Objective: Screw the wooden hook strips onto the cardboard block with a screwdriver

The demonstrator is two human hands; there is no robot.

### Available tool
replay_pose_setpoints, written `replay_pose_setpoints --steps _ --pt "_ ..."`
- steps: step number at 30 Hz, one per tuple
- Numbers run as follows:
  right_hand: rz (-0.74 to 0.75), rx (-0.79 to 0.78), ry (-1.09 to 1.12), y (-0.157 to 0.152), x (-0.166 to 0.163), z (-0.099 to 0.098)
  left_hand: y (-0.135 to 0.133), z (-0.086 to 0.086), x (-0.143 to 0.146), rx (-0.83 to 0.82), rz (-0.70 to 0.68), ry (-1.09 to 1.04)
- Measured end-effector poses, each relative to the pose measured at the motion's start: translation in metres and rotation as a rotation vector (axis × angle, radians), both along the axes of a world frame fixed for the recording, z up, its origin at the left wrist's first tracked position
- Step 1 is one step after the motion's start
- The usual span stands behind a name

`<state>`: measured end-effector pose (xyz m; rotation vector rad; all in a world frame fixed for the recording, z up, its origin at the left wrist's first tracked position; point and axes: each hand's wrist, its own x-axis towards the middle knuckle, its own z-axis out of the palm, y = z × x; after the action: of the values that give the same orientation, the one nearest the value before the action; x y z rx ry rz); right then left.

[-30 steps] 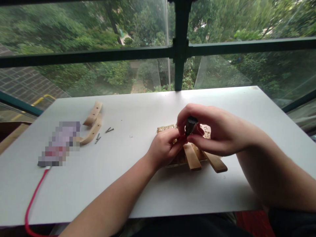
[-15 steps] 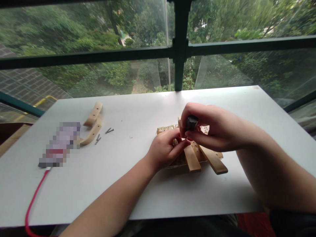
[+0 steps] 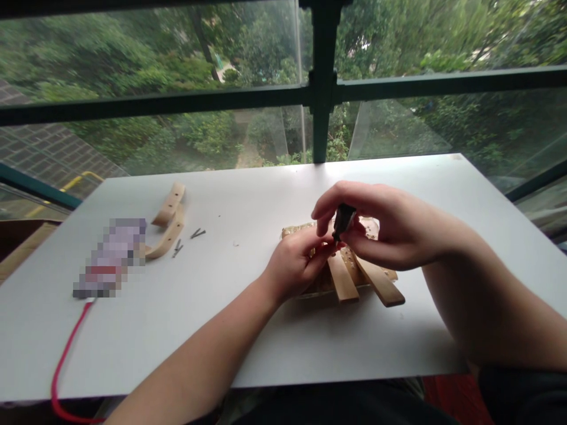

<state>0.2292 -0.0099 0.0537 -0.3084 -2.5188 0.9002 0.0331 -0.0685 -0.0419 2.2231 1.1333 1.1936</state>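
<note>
One dark-handled tool [image 3: 345,215], stood roughly upright, right of the desk's [image 3: 155,319] middle, about halfway between near and far edges. Right hand [image 3: 385,227] holds it by the handle, thumb against its side. Left hand [image 3: 290,262] in a narrow pinch at the tool's lower tip; what the fingertips hold, if anything, I cannot tell. Underneath: brown block [image 3: 358,276], two flat wooden strips [image 3: 343,280] jutting toward the near edge. Toward the far left corner, two curved wooden pieces [image 3: 168,236]; small dark screws [image 3: 198,234] just beside. Red cable [image 3: 66,348] over the near edge.
</note>
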Motion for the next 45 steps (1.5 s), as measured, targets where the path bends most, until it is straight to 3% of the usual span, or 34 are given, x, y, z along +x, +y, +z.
replay_pose_setpoints --steps 14,18,25,36,45 --pt "-0.079 0.065 -0.025 0.000 -0.004 -0.005 -0.001 -0.005 0.001 0.014 -0.021 0.002" --pt "-0.074 0.057 -0.031 -0.001 -0.002 -0.005 -0.001 -0.004 0.002 0.010 0.037 -0.034" --pt "0.000 -0.038 -0.011 -0.003 0.001 -0.001 -0.001 -0.006 0.001 0.005 0.019 -0.025" --pt "-0.085 0.000 -0.084 0.001 0.002 -0.009 -0.001 -0.006 0.001 -0.009 0.002 0.022" --pt "-0.117 0.015 -0.080 0.001 0.002 -0.012 0.002 0.006 -0.003 -0.027 -0.052 0.109"
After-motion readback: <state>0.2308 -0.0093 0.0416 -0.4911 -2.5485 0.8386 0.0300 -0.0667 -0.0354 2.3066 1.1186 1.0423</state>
